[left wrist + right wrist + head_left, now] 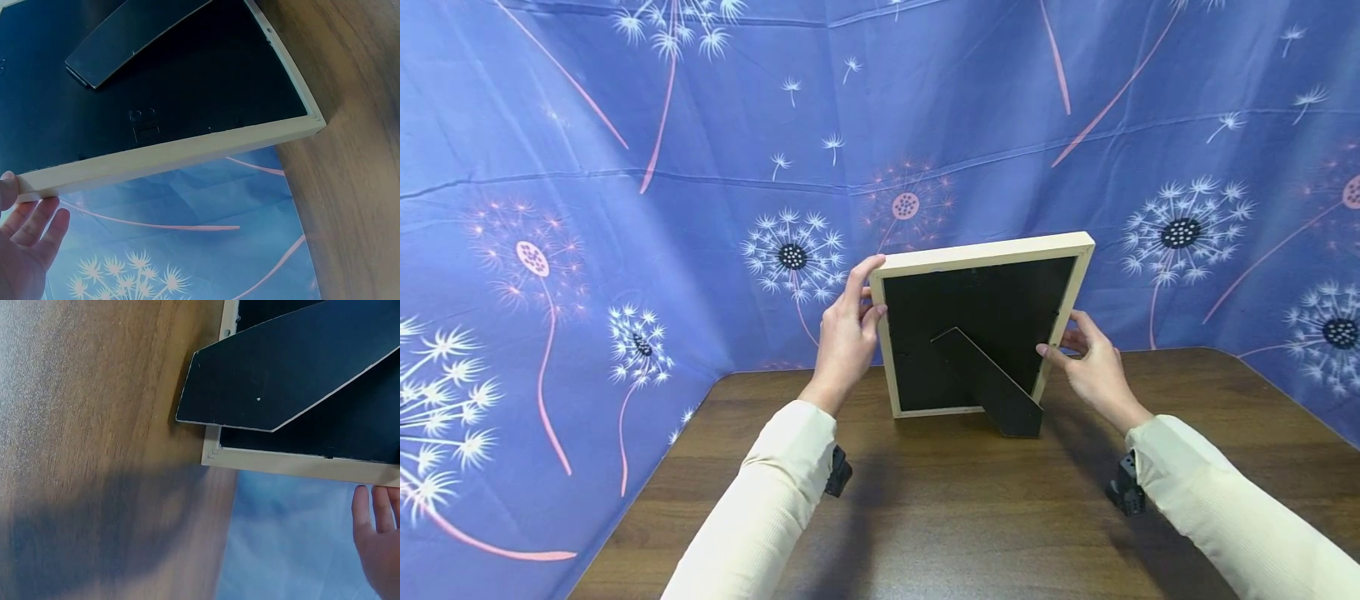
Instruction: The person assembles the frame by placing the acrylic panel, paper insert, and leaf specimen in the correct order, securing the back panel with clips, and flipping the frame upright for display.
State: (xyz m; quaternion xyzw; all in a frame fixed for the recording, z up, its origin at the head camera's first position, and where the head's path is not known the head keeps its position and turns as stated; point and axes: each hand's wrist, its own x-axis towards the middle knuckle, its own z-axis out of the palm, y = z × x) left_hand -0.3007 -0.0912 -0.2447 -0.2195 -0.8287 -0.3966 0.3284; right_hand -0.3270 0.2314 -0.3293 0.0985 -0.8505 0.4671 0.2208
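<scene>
A picture frame with a pale wooden border stands at the far side of the table, its black backing board toward me. From that board a black easel leg slants out, its foot at the tabletop. My left hand grips the frame's left side near the upper corner, thumb at the back edge. On the opposite side, my right hand holds the border lower down, with its thumb against the back and the other fingers partly hidden beyond the edge. The frame's front faces away, hidden.
The brown wood-grain table ends at a blue cloth printed with dandelions, which hangs behind it and along the sides. Small black devices sit at the left wrist and the right wrist.
</scene>
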